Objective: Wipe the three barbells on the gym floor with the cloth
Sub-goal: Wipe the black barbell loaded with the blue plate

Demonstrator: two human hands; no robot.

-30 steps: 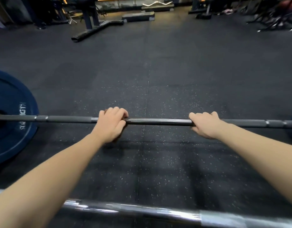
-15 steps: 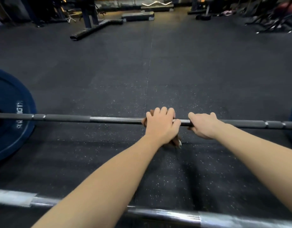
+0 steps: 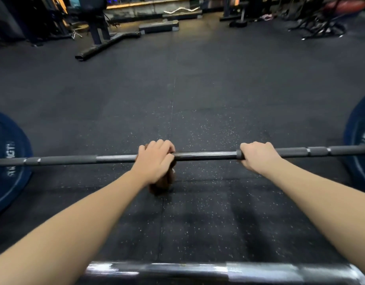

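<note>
Head view: the long dark steel barbell (image 3: 206, 155) with blue plates lies across the black speckled rubber gym floor (image 3: 198, 99). The left hand (image 3: 155, 161) curls over its smooth middle, clamping the brown cloth (image 3: 162, 185) round the shaft, with a tail hanging below. The right hand (image 3: 257, 156) grips the bare bar well to the right, apparently steadying it. The step in hand looks like wiping this bar's centre. The next move calls for sliding the cloth along the shaft. A shiny chrome bar (image 3: 198, 270) lies nearest the camera.
</note>
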